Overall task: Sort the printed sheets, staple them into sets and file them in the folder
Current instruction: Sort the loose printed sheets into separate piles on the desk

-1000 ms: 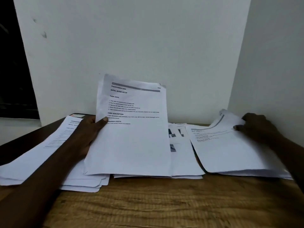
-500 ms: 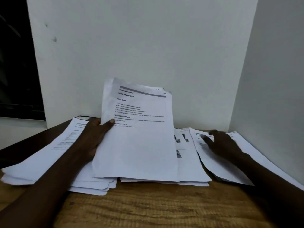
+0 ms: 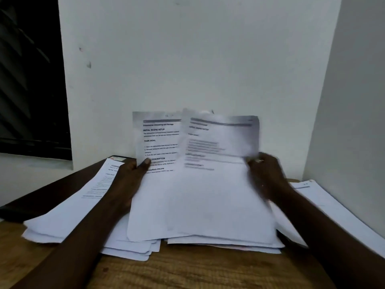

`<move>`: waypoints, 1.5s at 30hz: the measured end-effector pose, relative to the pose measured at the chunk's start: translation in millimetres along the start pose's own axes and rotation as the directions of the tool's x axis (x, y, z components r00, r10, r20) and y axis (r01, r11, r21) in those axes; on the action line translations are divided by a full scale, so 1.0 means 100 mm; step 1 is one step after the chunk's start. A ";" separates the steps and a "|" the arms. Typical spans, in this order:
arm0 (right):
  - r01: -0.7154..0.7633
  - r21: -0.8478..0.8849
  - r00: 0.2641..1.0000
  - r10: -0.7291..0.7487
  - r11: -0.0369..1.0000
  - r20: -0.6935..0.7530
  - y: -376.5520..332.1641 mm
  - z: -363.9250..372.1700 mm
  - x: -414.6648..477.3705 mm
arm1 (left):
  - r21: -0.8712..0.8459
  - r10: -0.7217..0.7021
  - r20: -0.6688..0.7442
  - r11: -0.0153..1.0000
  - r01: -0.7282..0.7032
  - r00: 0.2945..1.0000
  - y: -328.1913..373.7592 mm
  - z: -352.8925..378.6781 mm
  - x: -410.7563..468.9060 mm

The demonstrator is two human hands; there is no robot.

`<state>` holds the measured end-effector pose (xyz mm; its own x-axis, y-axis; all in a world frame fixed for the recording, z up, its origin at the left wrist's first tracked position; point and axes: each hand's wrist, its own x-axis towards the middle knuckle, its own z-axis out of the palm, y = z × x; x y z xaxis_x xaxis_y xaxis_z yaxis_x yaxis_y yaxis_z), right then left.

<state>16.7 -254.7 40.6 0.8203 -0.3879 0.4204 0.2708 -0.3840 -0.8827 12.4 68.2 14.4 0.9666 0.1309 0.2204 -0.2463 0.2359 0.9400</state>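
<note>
My left hand (image 3: 133, 176) grips the left edge of an upright bundle of printed sheets (image 3: 158, 142), thumb on the front page. My right hand (image 3: 264, 174), blurred by motion, grips the right edge of the front sheet (image 3: 218, 184), which is shifted to the right and uncovers the page behind it. More printed sheets lie flat in a left pile (image 3: 68, 215), beneath the held ones in the middle (image 3: 218, 247) and in a right pile (image 3: 333, 213). No stapler is in view.
The wooden table (image 3: 187, 270) has bare surface along its near edge. A dark flat object (image 3: 41, 195), perhaps the folder, lies under the left pile. White walls (image 3: 187, 59) close off the back and right. A dark window (image 3: 27, 80) is at far left.
My right hand left the right pile and moved to the held bundle, taking the front sheet's right edge. That sheet slid right, exposing the page behind. The view shifted a little.
</note>
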 end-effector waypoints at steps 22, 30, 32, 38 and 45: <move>-0.064 -0.925 0.996 -0.029 0.375 -0.081 0.88 -1.47 -0.07 | 0.027 -0.013 0.110 1.000 0.010 0.994 0.03 0.05 -0.10; 0.033 -0.186 0.977 0.008 0.982 0.214 -0.16 -0.40 -0.17 | 0.109 0.057 0.145 0.991 -0.074 0.988 0.07 0.10 -0.07; -0.070 -0.006 0.907 0.066 0.998 0.416 -0.41 -0.14 -0.27 | 0.109 0.050 0.153 0.992 -0.068 0.987 0.07 0.10 -0.08; -0.022 0.126 0.935 -0.024 0.992 0.355 -0.44 0.27 -0.29 | -0.018 -0.020 0.279 1.000 0.026 0.960 0.09 0.12 -0.08; 0.059 -0.422 0.994 -0.090 0.905 -0.055 -0.39 -0.76 0.15 | 0.031 -0.034 0.320 0.999 0.025 0.947 0.10 0.14 -0.06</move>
<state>-19.6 -308.9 97.2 0.7638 -0.3969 0.5090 0.0803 -0.7240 -0.6851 4.6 56.4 26.4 0.9463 -0.1919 0.2601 -0.2196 0.2087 0.9530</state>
